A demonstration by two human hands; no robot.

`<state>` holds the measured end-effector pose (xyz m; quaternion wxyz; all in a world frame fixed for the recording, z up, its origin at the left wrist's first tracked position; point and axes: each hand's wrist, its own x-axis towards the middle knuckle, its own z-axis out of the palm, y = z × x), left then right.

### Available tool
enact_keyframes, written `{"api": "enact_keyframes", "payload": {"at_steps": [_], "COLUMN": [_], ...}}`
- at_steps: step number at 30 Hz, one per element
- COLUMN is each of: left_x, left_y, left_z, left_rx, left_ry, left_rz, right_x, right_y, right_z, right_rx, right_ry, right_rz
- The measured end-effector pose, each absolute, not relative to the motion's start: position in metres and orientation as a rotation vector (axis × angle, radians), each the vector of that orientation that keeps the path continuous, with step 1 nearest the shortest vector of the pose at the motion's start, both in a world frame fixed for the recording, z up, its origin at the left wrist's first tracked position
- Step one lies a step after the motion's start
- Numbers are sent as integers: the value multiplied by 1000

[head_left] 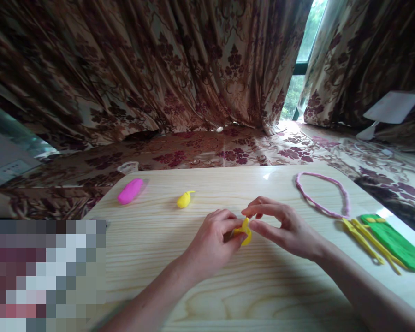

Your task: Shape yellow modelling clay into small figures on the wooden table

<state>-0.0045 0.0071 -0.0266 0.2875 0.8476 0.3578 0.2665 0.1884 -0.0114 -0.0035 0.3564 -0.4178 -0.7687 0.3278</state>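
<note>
Between my hands, over the middle of the table point(152, 258), is a piece of yellow modelling clay point(246, 237) with a small stub pointing up. My left hand point(217, 237) pinches it from the left, fingers and thumb closed on it. Close by on the right, my right hand point(287, 226) has its thumb and fingers apart near the stub; whether a fingertip touches the clay is hard to see. A second yellow clay lump point(184, 200), with a thin tail, lies farther back to the left.
A pink clay block point(130, 191) lies at the back left. At the right are a pink clay loop point(346, 198), thin yellow clay strips point(364, 242) and a flat green clay piece point(401, 244). A white lamp point(392, 108) stands beyond the table.
</note>
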Motion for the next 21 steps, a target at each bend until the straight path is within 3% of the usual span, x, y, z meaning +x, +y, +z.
{"api": "enact_keyframes", "payload": {"at_steps": [21], "left_x": [1], "left_y": [9], "left_z": [-35], "left_rx": [2338], "left_ry": [1049], "left_rz": [709], "right_x": [180], "right_y": [-8], "right_z": [-17], "right_rx": [-1053], "right_ry": [-1987], "right_rz": [768]}}
